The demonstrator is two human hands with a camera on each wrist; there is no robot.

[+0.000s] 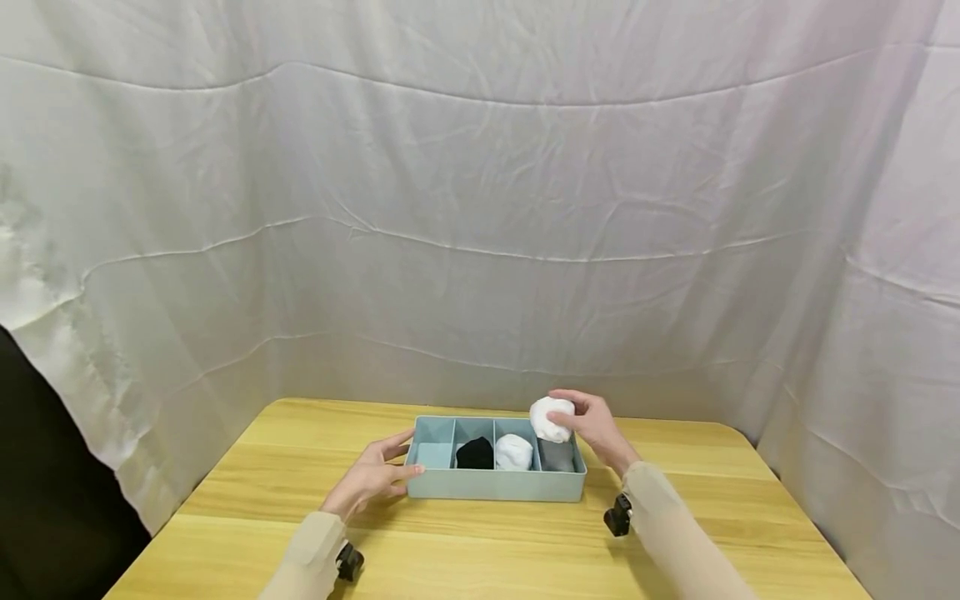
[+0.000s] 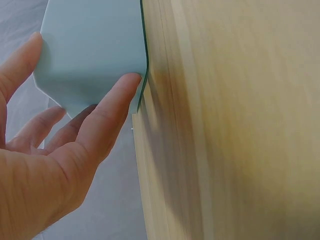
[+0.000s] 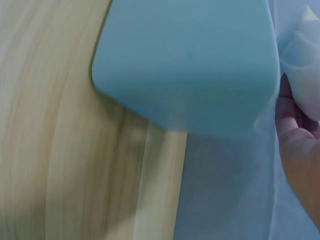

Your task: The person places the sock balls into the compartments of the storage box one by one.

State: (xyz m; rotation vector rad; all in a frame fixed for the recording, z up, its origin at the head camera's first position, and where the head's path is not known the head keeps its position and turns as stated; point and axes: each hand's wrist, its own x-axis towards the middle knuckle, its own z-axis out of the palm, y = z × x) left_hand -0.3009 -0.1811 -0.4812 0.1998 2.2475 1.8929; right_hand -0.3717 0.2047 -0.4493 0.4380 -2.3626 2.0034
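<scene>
A light blue divided storage box [image 1: 495, 485] sits on the table, its compartments in a row. My left hand [image 1: 371, 475] holds its left end; in the left wrist view the thumb [image 2: 117, 102] and fingers span that end. Above the rightmost compartment, my right hand [image 1: 592, 421] pinches a rolled white sock [image 1: 550, 418] between thumb and fingers. Below it lies a folded grey sock [image 1: 557, 456]. A second rolled white sock [image 1: 513, 452] and a rolled black sock [image 1: 476, 454] fill the two middle compartments. The right wrist view catches the held sock only at its edge.
The wooden table [image 1: 465, 550] runs in front of and beside the box. Pale curtains [image 1: 480, 292] hang behind and at both sides. A dark shape [image 1: 52, 483] stands at the far left, beyond the table edge.
</scene>
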